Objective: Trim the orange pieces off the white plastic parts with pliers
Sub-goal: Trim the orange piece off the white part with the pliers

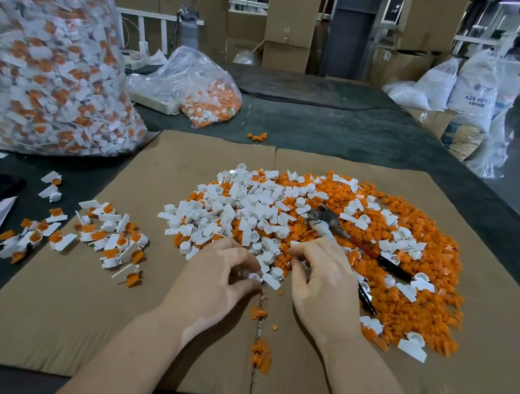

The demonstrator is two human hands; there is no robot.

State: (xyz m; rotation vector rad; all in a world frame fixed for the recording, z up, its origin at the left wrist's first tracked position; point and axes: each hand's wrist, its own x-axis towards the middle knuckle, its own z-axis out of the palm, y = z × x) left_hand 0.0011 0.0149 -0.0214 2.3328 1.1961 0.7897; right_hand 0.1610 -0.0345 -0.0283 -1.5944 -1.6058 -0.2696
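While both hands work at the near edge of the heap, the left hand curls its thumb and fingers round a small white part, and the right hand bends its fingers at the pile; what they hold I cannot tell. The pliers lie loose on the heap at two o'clock from the hands, probably within reach for cutting. Untrimmed pieces wait at nine o'clock on the cardboard.
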